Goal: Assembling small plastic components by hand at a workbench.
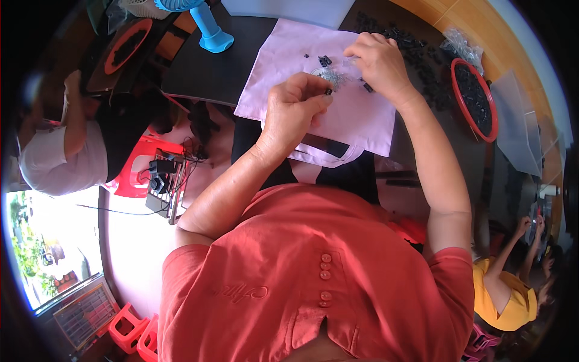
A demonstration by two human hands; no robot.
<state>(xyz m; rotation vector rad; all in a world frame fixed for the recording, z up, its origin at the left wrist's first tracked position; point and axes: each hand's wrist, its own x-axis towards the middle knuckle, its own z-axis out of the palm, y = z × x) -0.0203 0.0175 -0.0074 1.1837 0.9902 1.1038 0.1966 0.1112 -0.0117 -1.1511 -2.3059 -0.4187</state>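
And here's the left hand (297,110), thumb and finger pinched narrow on a small black part (329,92), held up just above the lilac bag (265,84), probably to keep it in clear sight. Over to the right hand (380,63), fingers curled down near the bag's upper edge; whether they grip anything, I can't tell! Between the hands sits a little heap of silvery bits (330,76), seemingly placed within easy reach. The pale bag lies flat on the dark worktop (202,75), likely making small black pieces easier to spot.
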